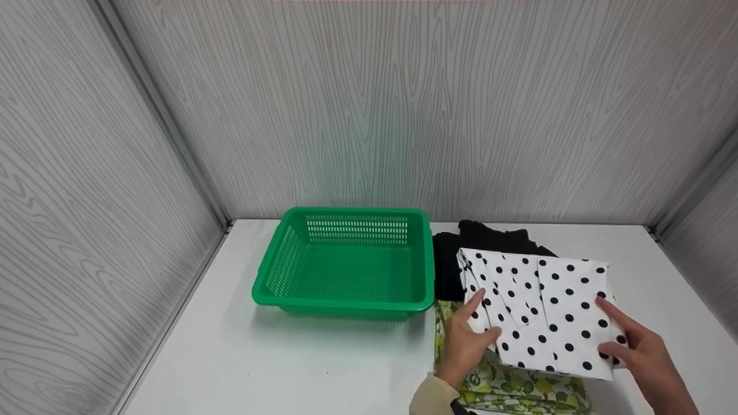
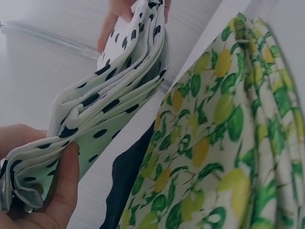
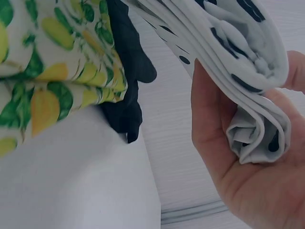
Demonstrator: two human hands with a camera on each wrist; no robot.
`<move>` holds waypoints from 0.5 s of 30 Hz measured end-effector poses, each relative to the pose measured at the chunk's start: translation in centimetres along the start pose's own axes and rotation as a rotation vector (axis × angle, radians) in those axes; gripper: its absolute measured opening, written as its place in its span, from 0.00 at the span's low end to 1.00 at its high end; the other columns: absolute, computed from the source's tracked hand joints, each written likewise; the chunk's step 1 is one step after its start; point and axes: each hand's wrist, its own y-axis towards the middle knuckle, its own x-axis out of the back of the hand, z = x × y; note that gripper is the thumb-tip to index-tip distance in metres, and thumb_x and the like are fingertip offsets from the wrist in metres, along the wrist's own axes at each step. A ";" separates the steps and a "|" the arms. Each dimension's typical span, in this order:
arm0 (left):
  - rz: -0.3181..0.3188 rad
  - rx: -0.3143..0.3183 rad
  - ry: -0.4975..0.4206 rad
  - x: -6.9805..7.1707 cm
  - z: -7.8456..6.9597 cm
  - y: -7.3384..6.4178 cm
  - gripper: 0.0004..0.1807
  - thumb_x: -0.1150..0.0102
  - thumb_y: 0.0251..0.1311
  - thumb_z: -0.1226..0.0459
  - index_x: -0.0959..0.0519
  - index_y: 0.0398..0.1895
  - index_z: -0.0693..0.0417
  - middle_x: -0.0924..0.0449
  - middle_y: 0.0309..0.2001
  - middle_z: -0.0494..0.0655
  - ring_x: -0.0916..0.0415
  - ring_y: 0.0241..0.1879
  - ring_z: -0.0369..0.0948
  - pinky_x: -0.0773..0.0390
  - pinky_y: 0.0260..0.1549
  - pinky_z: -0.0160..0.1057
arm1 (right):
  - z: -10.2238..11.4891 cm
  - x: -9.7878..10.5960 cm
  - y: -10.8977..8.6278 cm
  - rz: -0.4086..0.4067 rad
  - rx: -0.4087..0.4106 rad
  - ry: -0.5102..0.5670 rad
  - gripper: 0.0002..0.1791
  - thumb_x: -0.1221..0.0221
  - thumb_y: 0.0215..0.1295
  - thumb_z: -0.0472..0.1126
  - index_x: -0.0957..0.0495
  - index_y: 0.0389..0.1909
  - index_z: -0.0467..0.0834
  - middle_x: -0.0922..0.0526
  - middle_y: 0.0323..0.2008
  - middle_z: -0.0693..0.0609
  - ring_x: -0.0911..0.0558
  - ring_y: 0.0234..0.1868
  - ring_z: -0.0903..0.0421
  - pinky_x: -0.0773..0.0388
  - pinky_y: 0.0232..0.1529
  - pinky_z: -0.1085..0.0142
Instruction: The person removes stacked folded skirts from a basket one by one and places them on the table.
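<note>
A folded white cloth with black polka dots (image 1: 553, 311) is held up between both hands, lifted over the other fabric. My left hand (image 1: 466, 340) grips its left edge, thumb on one face and fingers on the other. At the opposite edge my right hand (image 1: 640, 349) pinches the layers in the same way. Several folds show stacked in the left wrist view, where the dotted cloth (image 2: 109, 95) sags a little. Beneath lies a folded lemon-print cloth (image 1: 519, 386), partly hidden. Behind it is a black cloth (image 1: 501, 237), also partly covered.
A green plastic basket (image 1: 429, 276) with slotted sides stands left of the cloths, nothing visible inside it. The white table (image 1: 288, 369) meets grey wood-grain panels (image 1: 369, 115) at the back and on both sides.
</note>
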 end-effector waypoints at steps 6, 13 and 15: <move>0.004 0.011 0.032 -1.3 0.3 -0.5 0.32 0.34 0.43 0.71 0.25 0.55 0.39 0.30 0.56 0.32 0.37 0.57 0.33 0.31 0.47 0.33 | -1.3 1.1 -0.7 -0.014 0.028 -0.081 0.42 0.43 0.59 0.33 0.52 0.70 0.56 0.57 0.70 0.46 0.37 0.51 0.77 0.27 0.40 0.75; 0.017 0.045 0.012 -2.8 0.5 -0.9 0.34 0.35 0.41 0.73 0.25 0.55 0.40 0.30 0.57 0.36 0.32 0.53 0.33 0.25 0.33 0.30 | -2.6 2.2 -1.1 -0.038 0.055 -0.127 0.40 0.43 0.60 0.35 0.52 0.70 0.51 0.54 0.69 0.55 0.37 0.50 0.80 0.28 0.41 0.78; 0.026 0.068 -0.002 -3.3 0.5 -1.0 0.34 0.35 0.41 0.73 0.25 0.55 0.39 0.30 0.56 0.34 0.29 0.47 0.33 0.25 0.27 0.30 | -3.0 2.5 -1.3 -0.046 0.050 -0.106 0.40 0.42 0.60 0.37 0.52 0.70 0.51 0.53 0.69 0.56 0.36 0.47 0.83 0.26 0.39 0.76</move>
